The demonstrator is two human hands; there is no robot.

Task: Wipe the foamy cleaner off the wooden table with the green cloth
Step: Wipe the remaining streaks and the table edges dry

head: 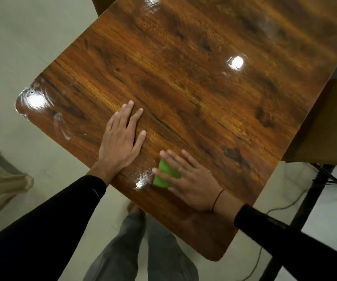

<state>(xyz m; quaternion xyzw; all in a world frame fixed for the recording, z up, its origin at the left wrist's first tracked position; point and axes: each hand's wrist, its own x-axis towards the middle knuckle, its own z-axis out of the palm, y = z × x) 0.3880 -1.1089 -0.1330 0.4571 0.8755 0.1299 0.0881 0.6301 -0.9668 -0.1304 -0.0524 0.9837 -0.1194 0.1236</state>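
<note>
- head view: the left hand [123, 138] lies flat on the wooden surface [204, 88], fingers straight, holding nothing.
- the right hand [192, 179] presses the cloth [164, 176] down with flat, spread fingers, not curled round it.
- the cloth, green and bunched, sits near the surface's near edge, just right of the left hand.
- thin foam streaks [62, 128] show near the left corner.

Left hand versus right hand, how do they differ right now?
The left hand lies flat on the bare table; the right hand presses the cloth. The left hand reaches further onto the table than the right hand, which is near the edge. The right hand's wrist wears a thin cord; the left hand's shows none. Both are palm down with straight fingers.
</note>
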